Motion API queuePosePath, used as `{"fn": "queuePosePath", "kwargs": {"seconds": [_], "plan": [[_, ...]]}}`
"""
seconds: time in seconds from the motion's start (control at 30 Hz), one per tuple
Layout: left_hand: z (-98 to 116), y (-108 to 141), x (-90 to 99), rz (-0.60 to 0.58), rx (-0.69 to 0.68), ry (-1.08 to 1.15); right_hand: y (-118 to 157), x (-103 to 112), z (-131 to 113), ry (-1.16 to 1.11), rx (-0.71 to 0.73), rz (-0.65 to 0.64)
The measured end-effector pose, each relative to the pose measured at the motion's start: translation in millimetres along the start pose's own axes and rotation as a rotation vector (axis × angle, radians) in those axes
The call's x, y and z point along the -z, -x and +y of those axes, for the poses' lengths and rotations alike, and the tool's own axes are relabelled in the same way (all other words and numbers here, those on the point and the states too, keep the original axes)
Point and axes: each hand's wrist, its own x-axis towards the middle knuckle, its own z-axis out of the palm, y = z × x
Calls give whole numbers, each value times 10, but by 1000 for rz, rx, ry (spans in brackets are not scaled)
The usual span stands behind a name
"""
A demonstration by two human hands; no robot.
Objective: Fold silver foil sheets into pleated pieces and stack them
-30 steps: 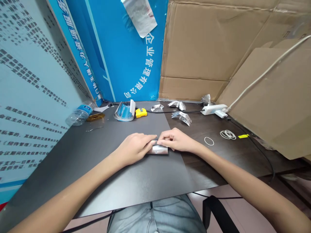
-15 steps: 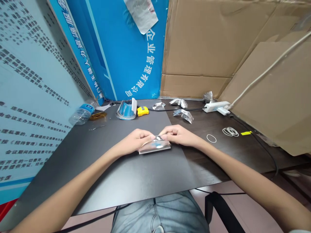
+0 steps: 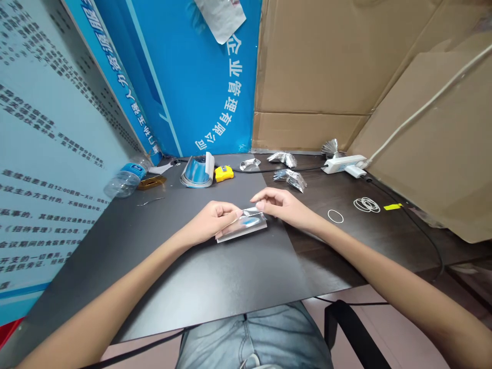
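Note:
A shiny silver foil sheet (image 3: pixel 249 222) with pale edges lies low over the dark table in front of me, slightly curved. My left hand (image 3: pixel 217 220) is closed in a pinch on its upper left part, thumb on top. At its upper right corner is my right hand (image 3: pixel 280 205), with the index finger lifted away from the thumb; the thumb tip rests at the foil's edge. The fingers under the foil are hidden.
Behind lie a curled stack of film strips (image 3: pixel 198 171), a yellow tape measure (image 3: pixel 224 173) and silver foil bundles (image 3: pixel 290 179). White rubber bands (image 3: pixel 366 205) and a power strip (image 3: pixel 346 164) are at right. A plastic bottle (image 3: pixel 125 179) lies at left.
My right hand has loosened from the foil, its index finger rising off the top edge. My left hand keeps its pinch, and the foil now tilts up toward the right.

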Motion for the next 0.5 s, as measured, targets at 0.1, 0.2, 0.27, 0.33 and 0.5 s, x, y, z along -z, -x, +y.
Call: {"fn": "queuePosePath", "kwargs": {"seconds": [0.1, 0.2, 0.27, 0.33, 0.5], "plan": [[16, 2, 2, 13, -6, -33, -3, -17, 20, -50, -51, -49], [43, 4, 2, 26, -27, -60, -12, -45, 57, -105, -124, -53], [51, 4, -2, 25, -28, -70, -20, -60, 66, -114, -145, -26], [47, 3, -7, 18, -16, -68, -28, -68, 54, -94, -143, -2], [32, 10, 7, 1, -23, -115, -38, -62, 4, -73, -144, 41]]}}
